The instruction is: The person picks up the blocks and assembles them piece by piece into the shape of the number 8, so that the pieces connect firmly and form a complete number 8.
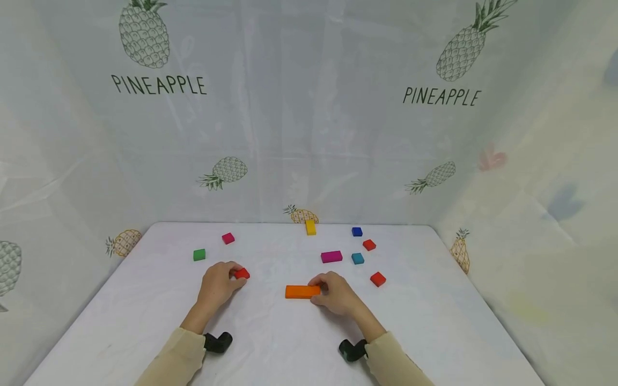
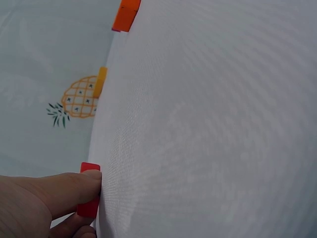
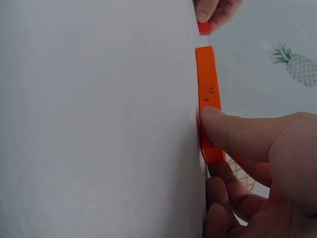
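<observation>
On the left of the white table, my left hand (image 1: 218,285) pinches a small red block (image 1: 242,273) between thumb and fingers. The left wrist view shows the thumb lying across the face of that red block (image 2: 88,208). Right of centre, my right hand (image 1: 336,294) grips the right end of a long orange block (image 1: 299,291), which lies lengthwise from left to right. In the right wrist view the thumb presses the near side of the orange block (image 3: 208,79), with small dark marks on it. A gap of bare cloth separates the two held blocks.
Behind the left hand lie a green block (image 1: 199,254) and a pink block (image 1: 228,238). A yellow block (image 1: 311,228) is at the back edge. Farther right are a magenta block (image 1: 331,257), a teal block (image 1: 358,258), a blue block (image 1: 357,231) and two red blocks (image 1: 378,279).
</observation>
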Available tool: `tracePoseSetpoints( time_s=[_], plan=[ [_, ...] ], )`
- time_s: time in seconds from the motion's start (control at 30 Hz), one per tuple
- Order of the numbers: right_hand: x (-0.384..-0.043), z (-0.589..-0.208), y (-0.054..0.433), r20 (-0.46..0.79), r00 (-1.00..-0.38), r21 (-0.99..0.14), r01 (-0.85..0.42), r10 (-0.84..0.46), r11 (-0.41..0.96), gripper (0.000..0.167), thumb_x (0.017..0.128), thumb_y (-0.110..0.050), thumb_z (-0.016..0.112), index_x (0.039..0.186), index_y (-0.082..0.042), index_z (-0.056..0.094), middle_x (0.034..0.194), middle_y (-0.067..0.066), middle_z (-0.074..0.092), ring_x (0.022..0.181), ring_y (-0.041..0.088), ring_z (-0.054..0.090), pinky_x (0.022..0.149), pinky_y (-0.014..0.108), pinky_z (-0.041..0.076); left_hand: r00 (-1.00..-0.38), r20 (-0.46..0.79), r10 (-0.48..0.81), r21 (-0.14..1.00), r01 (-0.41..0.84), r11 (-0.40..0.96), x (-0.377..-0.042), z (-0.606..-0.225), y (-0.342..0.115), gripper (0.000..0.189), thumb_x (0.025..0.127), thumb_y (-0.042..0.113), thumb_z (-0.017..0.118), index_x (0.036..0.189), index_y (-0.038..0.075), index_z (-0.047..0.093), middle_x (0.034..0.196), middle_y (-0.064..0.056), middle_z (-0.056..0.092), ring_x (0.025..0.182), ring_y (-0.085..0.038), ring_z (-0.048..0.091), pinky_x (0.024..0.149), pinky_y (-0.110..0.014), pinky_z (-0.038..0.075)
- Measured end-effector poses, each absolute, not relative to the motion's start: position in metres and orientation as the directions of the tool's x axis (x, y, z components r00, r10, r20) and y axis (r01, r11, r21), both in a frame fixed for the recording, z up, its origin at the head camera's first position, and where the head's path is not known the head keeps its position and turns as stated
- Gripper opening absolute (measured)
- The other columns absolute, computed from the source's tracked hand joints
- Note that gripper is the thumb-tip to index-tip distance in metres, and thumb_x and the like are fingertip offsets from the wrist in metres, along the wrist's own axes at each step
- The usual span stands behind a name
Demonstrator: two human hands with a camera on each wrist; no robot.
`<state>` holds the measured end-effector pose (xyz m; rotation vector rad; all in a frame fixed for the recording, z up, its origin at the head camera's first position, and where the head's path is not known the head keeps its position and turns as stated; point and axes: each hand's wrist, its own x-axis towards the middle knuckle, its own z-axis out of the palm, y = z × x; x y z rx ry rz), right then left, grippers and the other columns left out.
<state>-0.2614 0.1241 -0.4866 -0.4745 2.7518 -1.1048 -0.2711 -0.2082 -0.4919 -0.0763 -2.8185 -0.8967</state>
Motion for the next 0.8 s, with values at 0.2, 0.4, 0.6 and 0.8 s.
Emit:
tracePoseSetpoints(
  time_s=[0.2,0.4,0.6,0.8],
  plan=[
    [-0.2621,-0.4854,0.1246,-0.012,-0.937,-0.698,-0.241,-0.348,0.674,0.025,0.093,-0.014,0.083,0.116,-0.016,0.074,0.109,0.001,0.062,0.103,0.021,0.056,0.096,0.046,0.054,-0.983,0.185,-0.003,0.568,0.104,0.816,-0.2706,-0.4907,-0.2079,0.030,0.089,0.013,0.085,0.115,0.001,0.076,0.095,-0.012,0.065,0.088,-0.026,0.056,0.078,-0.043,0.051],
    [-0.2633,-0.4849,0.1248,-0.015,-0.935,-0.703,-0.242,-0.355,0.668,0.025,0.092,-0.014,0.083,0.116,-0.017,0.074,0.109,0.001,0.063,0.104,0.021,0.056,0.097,0.046,0.054,-0.983,0.182,-0.004,0.567,0.101,0.817,-0.2699,-0.4899,-0.2075,0.030,0.089,0.012,0.085,0.116,0.002,0.076,0.096,-0.012,0.065,0.089,-0.026,0.057,0.079,-0.044,0.052],
    [-0.2647,-0.4858,0.1240,-0.007,-0.934,-0.696,-0.251,-0.357,0.673,0.025,0.093,-0.014,0.083,0.116,-0.017,0.074,0.107,0.000,0.062,0.102,0.020,0.055,0.094,0.043,0.053,-0.984,0.180,0.002,0.568,0.106,0.816,-0.2707,-0.4882,-0.2081,0.030,0.089,0.012,0.086,0.116,0.002,0.077,0.095,-0.011,0.066,0.088,-0.026,0.056,0.079,-0.042,0.051],
    [-0.2650,-0.4842,0.1231,-0.010,-0.937,-0.697,-0.244,-0.350,0.674,0.026,0.093,-0.014,0.083,0.117,-0.017,0.074,0.103,0.000,0.059,0.099,0.020,0.053,0.088,0.039,0.051,-0.985,0.173,0.017,0.561,0.112,0.820,-0.2709,-0.4872,-0.2090,0.031,0.088,0.011,0.086,0.117,0.002,0.077,0.095,-0.011,0.066,0.088,-0.025,0.056,0.078,-0.041,0.051]
  ],
)
